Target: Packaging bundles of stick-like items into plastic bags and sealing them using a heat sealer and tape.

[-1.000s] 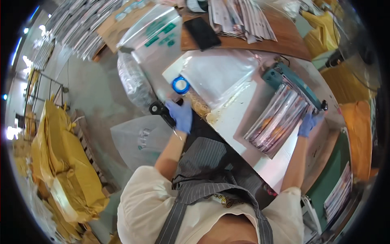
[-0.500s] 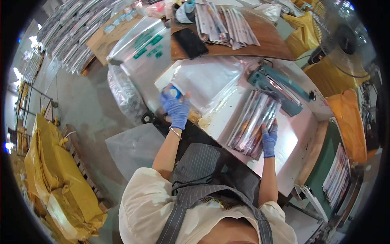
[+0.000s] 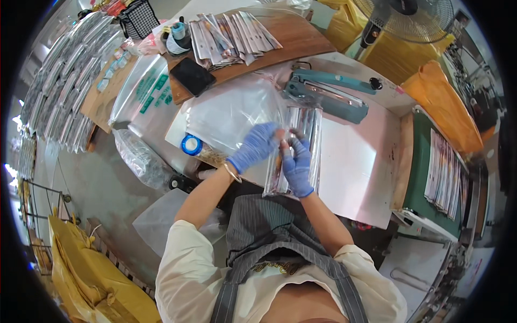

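Both hands wear blue knit gloves with bare fingertips. My left hand point(image 3: 257, 146) is blurred, its fingertips meeting those of my right hand point(image 3: 298, 166). The right fingers are bent in toward the thumb; whatever lies between them is too small to make out. Beneath the hands a clear-wrapped bundle of printed packets point(image 3: 308, 125) lies on the white worktop point(image 3: 353, 175), partly covered by them. A roll of tape with a blue rim point(image 3: 191, 144) rests left of my left hand. Beyond the hands is a heap of clear plastic bags point(image 3: 231, 110).
A teal bag sealer point(image 3: 336, 97) stands behind the bundle. On a brown board point(image 3: 291, 40) lie a black phone point(image 3: 192, 77) and several flat packets point(image 3: 231, 40). More packets point(image 3: 444, 172) sit in a green tray point(image 3: 413, 172) at right. A fan point(image 3: 406, 16) stands at the back.
My left hand has let go of the tape roll and moved right to my right hand. The right hand has shifted from the bundle's right edge to above its middle. The view has turned.
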`<control>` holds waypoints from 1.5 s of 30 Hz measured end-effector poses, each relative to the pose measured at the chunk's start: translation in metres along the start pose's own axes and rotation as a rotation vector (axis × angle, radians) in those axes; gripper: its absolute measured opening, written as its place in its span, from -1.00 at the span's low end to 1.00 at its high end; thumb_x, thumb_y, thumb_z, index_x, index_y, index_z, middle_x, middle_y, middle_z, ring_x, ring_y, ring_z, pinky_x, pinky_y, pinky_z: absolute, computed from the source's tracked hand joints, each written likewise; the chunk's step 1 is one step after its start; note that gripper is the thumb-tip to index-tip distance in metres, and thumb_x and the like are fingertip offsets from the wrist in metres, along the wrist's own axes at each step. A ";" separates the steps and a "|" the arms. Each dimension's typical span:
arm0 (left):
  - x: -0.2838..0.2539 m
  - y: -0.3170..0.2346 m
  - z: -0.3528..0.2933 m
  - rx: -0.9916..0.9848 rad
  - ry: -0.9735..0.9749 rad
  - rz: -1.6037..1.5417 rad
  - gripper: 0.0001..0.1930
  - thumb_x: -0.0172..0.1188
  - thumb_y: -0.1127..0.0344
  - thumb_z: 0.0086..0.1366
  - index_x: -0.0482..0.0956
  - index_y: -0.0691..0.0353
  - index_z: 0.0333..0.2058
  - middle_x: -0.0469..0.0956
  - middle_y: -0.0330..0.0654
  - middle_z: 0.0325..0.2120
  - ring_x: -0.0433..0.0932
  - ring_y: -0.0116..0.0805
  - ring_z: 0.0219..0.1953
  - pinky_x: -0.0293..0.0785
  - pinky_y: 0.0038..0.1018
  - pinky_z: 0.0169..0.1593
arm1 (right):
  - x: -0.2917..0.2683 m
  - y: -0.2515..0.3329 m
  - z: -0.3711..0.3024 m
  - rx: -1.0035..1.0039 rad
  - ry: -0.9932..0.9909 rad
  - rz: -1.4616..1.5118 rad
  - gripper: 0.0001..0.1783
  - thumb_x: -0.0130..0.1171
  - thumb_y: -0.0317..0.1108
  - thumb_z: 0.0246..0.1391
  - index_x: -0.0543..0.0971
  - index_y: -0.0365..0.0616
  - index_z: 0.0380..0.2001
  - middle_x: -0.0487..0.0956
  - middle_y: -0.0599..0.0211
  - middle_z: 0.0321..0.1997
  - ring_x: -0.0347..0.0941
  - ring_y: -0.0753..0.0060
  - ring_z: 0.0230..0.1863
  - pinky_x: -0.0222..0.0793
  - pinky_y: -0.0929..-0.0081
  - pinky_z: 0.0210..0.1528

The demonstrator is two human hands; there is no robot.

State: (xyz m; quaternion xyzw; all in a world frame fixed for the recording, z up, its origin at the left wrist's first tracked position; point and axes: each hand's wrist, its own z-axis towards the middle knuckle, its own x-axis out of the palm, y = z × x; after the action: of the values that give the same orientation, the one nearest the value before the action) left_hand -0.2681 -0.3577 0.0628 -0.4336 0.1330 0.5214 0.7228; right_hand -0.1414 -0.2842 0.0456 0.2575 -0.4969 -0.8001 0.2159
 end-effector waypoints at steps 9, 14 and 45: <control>-0.023 -0.001 -0.005 -0.371 -0.337 0.034 -0.82 0.03 0.28 0.22 0.41 0.27 -0.47 0.41 0.04 -0.62 0.39 -0.01 -0.58 0.30 -0.29 -0.48 | -0.006 -0.008 0.003 0.173 0.023 0.210 -0.90 0.10 -0.47 -0.07 0.48 -0.31 -0.51 0.41 0.16 -0.10 0.38 0.39 -0.25 0.35 0.58 -0.26; -0.017 0.015 0.000 -0.443 -0.307 0.118 -0.78 0.05 0.26 0.23 0.38 0.26 -0.54 0.33 -0.05 -0.72 0.32 -0.20 -0.68 0.27 -0.35 -0.50 | 0.008 -0.036 0.023 0.157 0.023 0.026 -0.86 0.11 -0.37 -0.01 0.48 -0.23 -0.50 0.46 0.25 -0.57 0.34 0.49 -0.58 0.29 0.49 -0.51; 0.160 -0.096 0.047 -0.047 0.246 -0.529 -0.51 0.23 0.39 0.02 0.35 0.30 -0.03 0.30 0.02 0.03 0.42 -0.20 -0.06 0.41 -0.43 -0.10 | -0.299 -0.022 -0.044 0.240 0.156 -0.035 -0.50 0.26 -0.21 -0.09 0.40 -0.18 -0.08 0.44 0.27 -0.14 0.36 0.45 -0.11 0.29 0.48 -0.02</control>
State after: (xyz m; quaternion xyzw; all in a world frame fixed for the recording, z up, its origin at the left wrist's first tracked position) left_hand -0.1299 -0.2275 0.0341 -0.5298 0.0900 0.2614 0.8018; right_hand 0.1152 -0.1256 0.0688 0.3513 -0.5663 -0.7161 0.2075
